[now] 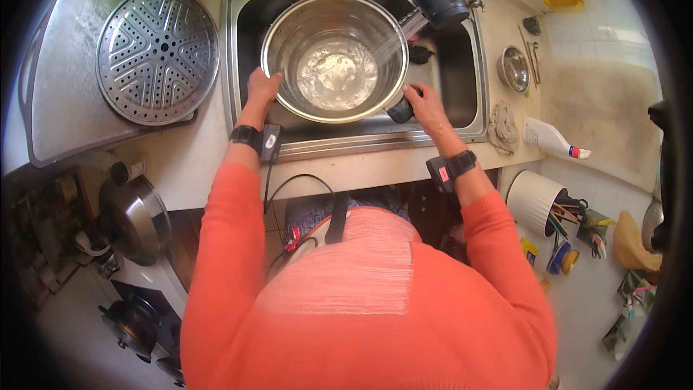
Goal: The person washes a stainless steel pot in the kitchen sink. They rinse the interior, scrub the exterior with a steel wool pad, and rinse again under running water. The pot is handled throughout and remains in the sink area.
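Observation:
A round stainless steel pot [285,54] is held in the sink [457,81], with shallow water [338,73] rippling at its bottom. My left hand [263,88] grips the pot's left side at the rim; a handle beneath the fingers, if any, is hidden. On the opposite side, my right hand [426,105] is closed around the pot's black handle [401,111]. From the grey and black faucet head [436,0], a spray of water [395,38] runs over the right rim into the pot.
Left of the sink, a perforated steamer tray [157,57] lies on a cutting board [65,81]. To the right are a small metal bowl [514,69], a crumpled cloth [503,127] and a white bottle [552,138]. A dark scrap [420,54] lies in the sink.

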{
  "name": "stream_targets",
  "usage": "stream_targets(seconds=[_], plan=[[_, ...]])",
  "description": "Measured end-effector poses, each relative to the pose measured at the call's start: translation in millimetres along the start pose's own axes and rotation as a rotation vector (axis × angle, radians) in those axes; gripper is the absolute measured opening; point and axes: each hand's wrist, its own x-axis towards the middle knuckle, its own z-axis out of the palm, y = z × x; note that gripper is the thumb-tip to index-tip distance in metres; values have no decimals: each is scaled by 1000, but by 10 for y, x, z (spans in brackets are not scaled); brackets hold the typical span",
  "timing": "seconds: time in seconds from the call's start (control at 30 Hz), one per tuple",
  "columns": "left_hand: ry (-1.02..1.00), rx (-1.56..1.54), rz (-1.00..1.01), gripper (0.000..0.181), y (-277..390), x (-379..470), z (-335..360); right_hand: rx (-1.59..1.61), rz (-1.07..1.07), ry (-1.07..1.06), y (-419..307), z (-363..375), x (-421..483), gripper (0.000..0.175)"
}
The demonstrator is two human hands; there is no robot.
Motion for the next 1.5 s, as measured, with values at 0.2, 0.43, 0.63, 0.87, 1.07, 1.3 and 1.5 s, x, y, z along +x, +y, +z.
stream_targets(seconds=[0.2,0.43,0.63,0.87,1.07,1.3,1.5], plan=[[-221,-601,-385,17,80,-271,331,101,-18,18,-812,-586,30,30],[-197,-573,-269,7,791,-686,476,137,68,60,-767,-1215,-231,27],[212,-389,-2,13,759,-1068,-199,328,26,-200,-428,-736,-16,28],[214,-79,276,18,1246,-1194,186,453,102,95,141,-922,-57,22],[379,-109,255,18,1069,-1593,-187,438,-14,111,172,-423,90,31],[358,-240,149,16,1009,-1009,-239,428,-98,73,-119,-297,613,35],[74,-526,-34,12,1022,-1508,148,244,98,72,-207,-1046,189,30]])
